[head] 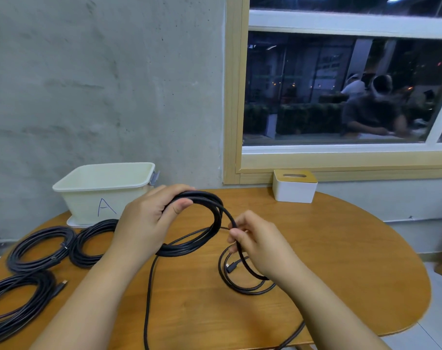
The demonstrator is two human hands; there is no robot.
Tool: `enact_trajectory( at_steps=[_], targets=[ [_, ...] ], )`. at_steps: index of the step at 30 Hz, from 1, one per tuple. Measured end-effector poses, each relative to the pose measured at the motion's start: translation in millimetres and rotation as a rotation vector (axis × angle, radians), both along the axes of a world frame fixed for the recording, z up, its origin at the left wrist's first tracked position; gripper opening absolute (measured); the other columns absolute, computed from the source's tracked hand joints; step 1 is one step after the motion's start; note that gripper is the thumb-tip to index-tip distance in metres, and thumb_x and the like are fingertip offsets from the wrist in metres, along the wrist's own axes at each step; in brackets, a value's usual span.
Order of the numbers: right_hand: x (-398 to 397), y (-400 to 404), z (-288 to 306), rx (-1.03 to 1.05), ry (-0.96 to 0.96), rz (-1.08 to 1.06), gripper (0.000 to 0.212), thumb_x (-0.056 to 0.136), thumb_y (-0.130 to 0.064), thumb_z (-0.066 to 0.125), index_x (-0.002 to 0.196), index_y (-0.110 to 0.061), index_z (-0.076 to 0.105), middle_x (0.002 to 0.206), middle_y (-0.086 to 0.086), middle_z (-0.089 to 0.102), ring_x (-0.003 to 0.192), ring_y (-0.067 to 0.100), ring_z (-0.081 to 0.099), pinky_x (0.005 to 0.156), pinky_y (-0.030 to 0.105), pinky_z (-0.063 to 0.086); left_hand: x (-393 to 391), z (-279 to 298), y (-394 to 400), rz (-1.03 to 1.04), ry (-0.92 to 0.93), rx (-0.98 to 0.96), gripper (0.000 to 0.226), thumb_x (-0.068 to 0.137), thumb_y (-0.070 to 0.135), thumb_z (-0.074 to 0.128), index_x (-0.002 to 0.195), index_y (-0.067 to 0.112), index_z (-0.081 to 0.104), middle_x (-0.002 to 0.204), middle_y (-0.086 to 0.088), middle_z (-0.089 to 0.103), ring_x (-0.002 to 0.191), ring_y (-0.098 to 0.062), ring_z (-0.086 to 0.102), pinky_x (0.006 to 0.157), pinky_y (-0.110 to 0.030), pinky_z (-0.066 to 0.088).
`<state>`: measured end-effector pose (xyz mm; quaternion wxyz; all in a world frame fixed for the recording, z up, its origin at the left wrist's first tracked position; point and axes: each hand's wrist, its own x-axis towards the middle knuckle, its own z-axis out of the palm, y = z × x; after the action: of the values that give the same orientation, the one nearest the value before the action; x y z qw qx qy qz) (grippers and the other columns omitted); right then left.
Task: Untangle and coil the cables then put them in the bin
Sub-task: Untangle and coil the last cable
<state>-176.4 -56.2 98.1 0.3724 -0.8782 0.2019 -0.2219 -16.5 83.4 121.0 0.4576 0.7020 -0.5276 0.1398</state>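
Overhead, the left hand (149,221) grips a round coil (197,223) of smooth black cable above the wooden desk (341,261); the right hand (255,241) pinches its loose strand, near the cream plastic bin (103,190).

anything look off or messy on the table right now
Nothing damaged or spilled. The only untidy part is the cable being coiled: the left hand grips its loops, the right hand pinches the strand, and its slack trails off the table's near edge. Three finished coils lie beside the bin, not in it.
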Motion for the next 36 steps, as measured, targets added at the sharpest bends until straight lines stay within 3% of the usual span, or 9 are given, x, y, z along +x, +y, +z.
enact_trajectory(
  at_steps=[5, 10, 14, 17, 21, 24, 28, 33, 36],
  targets=[
    [0, -5, -4, -0.12, -0.037, -0.128, 0.006, 0.094, -0.026, 0.055, 0.089, -0.025, 0.051, 0.087, -0.007, 0.065, 0.083, 0.009, 0.061, 0.077, 0.033, 0.054, -7, -5, 5, -0.079, 0.044, 0.028, 0.024, 0.085, 0.057, 0.039, 0.101, 0.065, 0.055, 0.107, 0.038, 0.057, 0.102, 0.013, 0.053, 0.083, -0.003, 0.038],
    [8, 2, -19, -0.085, -0.074, -0.042, 0.005, 0.099, -0.033, 0.038, 0.097, -0.032, 0.042, 0.086, -0.008, 0.06, 0.08, 0.01, 0.059, 0.072, 0.037, 0.051, -14, -8, 5, -0.091, 0.106, -0.044, 0.022, 0.086, 0.053, 0.041, 0.102, 0.054, 0.055, 0.106, 0.042, 0.057, 0.104, 0.015, 0.053, 0.083, 0.0, 0.036],
    [12, 9, -28, -0.002, -0.213, 0.027, 0.036, 0.09, -0.058, 0.025, 0.121, -0.043, 0.033, 0.103, -0.022, 0.05, 0.082, -0.003, 0.048, 0.076, 0.018, 0.038, -14, -8, 7, -0.115, 0.172, -0.095, 0.024, 0.084, 0.056, 0.042, 0.098, 0.055, 0.062, 0.105, 0.037, 0.061, 0.103, 0.013, 0.055, 0.082, 0.0, 0.037],
    [16, 8, -30, -0.033, -0.223, 0.11, 0.038, 0.086, -0.067, 0.026, 0.118, -0.048, 0.033, 0.092, -0.029, 0.049, 0.082, -0.007, 0.051, 0.071, 0.011, 0.037, -16, -8, 7, -0.147, 0.217, -0.12, 0.024, 0.083, 0.058, 0.043, 0.1, 0.061, 0.059, 0.104, 0.033, 0.063, 0.103, 0.011, 0.056, 0.082, -0.001, 0.038],
    [22, 7, -31, -0.072, -0.159, 0.102, 0.009, 0.095, -0.044, 0.044, 0.102, -0.044, 0.039, 0.089, -0.022, 0.06, 0.085, -0.001, 0.056, 0.072, 0.02, 0.044, -14, -11, 6, -0.168, 0.232, -0.12, 0.023, 0.083, 0.058, 0.043, 0.101, 0.062, 0.059, 0.102, 0.036, 0.063, 0.1, 0.015, 0.056, 0.08, 0.001, 0.037],
    [24, 8, -31, -0.1, -0.12, 0.047, 0.006, 0.097, -0.04, 0.04, 0.092, -0.04, 0.037, 0.08, -0.005, 0.06, 0.074, 0.011, 0.057, 0.069, 0.037, 0.049, -10, -17, 6, -0.199, 0.258, -0.104, 0.031, 0.084, 0.067, 0.04, 0.107, 0.056, 0.058, 0.083, 0.033, 0.063, 0.073, 0.013, 0.057, 0.067, -0.001, 0.039],
    [27, 5, -31, -0.21, 0.011, 0.017, 0.012, 0.097, -0.044, 0.037, 0.103, -0.033, 0.033, 0.074, -0.006, 0.055, 0.066, 0.01, 0.053, 0.062, 0.032, 0.045, 6, -33, 10, -0.143, 0.204, 0.069, 0.028, 0.092, 0.06, 0.036, 0.117, 0.066, 0.045, 0.081, 0.035, 0.058, 0.071, 0.001, 0.059, 0.066, -0.004, 0.039],
    [34, 2, -30, -0.475, 0.22, 0.011, 0.021, 0.099, -0.043, 0.035, 0.109, -0.025, 0.037, 0.077, -0.009, 0.053, 0.07, 0.015, 0.057, 0.062, 0.031, 0.047, 14, -52, 9, -0.136, 0.082, 0.333, 0.047, 0.084, 0.056, 0.032, 0.126, 0.073, 0.019, 0.118, 0.046, 0.039, 0.11, 0.028, 0.035, 0.089, 0.001, 0.029],
    [39, 5, -32, -0.626, 0.253, 0.038, 0.031, 0.098, -0.044, 0.036, 0.119, -0.022, 0.039, 0.092, -0.004, 0.062, 0.081, 0.021, 0.062, 0.068, 0.035, 0.049, 8, -58, 2, -0.098, -0.142, 0.441, 0.043, 0.086, 0.068, 0.02, 0.127, 0.075, 0.006, 0.098, 0.035, 0.041, 0.088, 0.007, 0.048, 0.068, -0.011, 0.039]
  ],
)
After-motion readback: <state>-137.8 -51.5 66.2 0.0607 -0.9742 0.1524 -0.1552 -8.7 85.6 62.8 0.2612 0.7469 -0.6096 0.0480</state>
